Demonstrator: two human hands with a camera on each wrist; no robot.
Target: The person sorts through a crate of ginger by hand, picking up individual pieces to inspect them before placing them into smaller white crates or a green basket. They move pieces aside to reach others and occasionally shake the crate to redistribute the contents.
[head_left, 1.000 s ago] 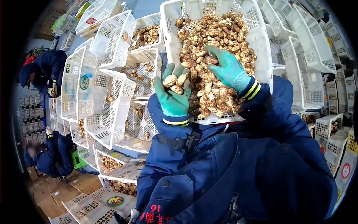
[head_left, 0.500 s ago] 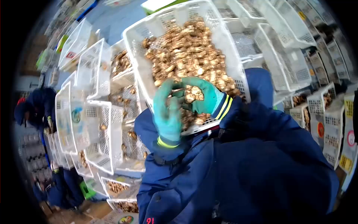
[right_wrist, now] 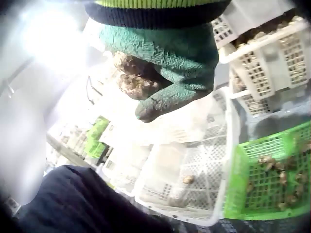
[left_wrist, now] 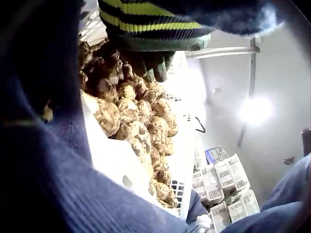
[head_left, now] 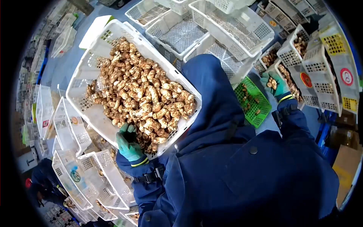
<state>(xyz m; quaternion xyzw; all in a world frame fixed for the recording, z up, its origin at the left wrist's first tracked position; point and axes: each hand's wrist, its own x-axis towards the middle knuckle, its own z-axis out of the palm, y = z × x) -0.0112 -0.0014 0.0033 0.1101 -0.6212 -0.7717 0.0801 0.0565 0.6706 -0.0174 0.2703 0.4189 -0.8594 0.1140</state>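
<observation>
The left hand (head_left: pixel 129 143), grip slack and apparently empty, is at the near edge of knobbly, brown-and-cream mushrooms (head_left: pixel 143 98) heaped in a perforated plastic white crate (head_left: pixel 81 89). Far right, the right hand (head_left: pixel 279 85), in a crinkled green glove, clasps a few mushrooms beside filled crates (head_left: pixel 312 100): seemingly sorting by handfuls, the next move probably calling for a gentle release.

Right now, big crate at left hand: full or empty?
Part full: the white crate holds a heap of mushrooms, bare wall showing beyond.

the left hand (head_left: pixel 129 146) has loosely bent fingers; the right arm (head_left: pixel 297 123) extends sideways, the right hand (head_left: pixel 279 85) gripping with curled fingers.
</observation>
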